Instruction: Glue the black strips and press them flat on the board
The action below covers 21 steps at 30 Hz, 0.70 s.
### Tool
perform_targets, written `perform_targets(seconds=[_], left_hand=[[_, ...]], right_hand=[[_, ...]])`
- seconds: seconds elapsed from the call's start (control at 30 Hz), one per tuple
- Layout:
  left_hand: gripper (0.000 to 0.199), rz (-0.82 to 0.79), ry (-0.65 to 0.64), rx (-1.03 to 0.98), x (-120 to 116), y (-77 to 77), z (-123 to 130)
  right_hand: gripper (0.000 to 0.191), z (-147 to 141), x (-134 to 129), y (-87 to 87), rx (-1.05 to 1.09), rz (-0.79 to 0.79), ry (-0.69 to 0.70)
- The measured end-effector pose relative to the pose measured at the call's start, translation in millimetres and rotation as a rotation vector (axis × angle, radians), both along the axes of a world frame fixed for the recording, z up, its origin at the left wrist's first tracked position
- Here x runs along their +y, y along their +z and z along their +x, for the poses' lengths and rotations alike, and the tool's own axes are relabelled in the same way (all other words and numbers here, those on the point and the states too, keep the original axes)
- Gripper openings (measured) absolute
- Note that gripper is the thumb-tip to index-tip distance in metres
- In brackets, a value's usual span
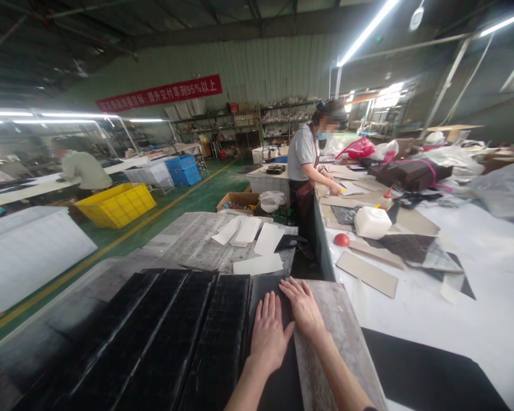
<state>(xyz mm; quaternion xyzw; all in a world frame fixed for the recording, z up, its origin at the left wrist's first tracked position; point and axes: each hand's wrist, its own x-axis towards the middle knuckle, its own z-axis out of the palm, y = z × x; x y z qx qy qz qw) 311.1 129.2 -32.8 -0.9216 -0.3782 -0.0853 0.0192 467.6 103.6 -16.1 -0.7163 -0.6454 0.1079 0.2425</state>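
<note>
A long matte black strip lies on the worn grey board in front of me. My left hand rests flat on it, palm down, with the thumb apart from the fingers. My right hand touches the strip's far right edge, its fingers stretched out and the thumb near my left hand. To the left, several glossy black strips lie side by side in rows, the nearest row right beside the matte strip. Whatever is under my palms is hidden.
On the right, a white-topped table carries a black sheet, beige boards, a white jug and a red ball-like object. White pieces lie ahead. A co-worker stands at the table. Left are white and yellow bins.
</note>
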Motion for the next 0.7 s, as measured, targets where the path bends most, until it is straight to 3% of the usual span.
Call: perform_targets(seconds=[0.47, 0.7], left_hand=[[0.071, 0.03, -0.019, -0.007, -2.6, -2.6, -3.3], [0.072, 0.018, -0.013, -0.01, -4.6, 3.8, -2.9]], right_hand=[[0.052, 0.3, -1.9, 1.4, 0.019, 0.004, 0.001], [0.052, 3.4, -1.1, -4.4, 0.035, 0.029, -0.004]])
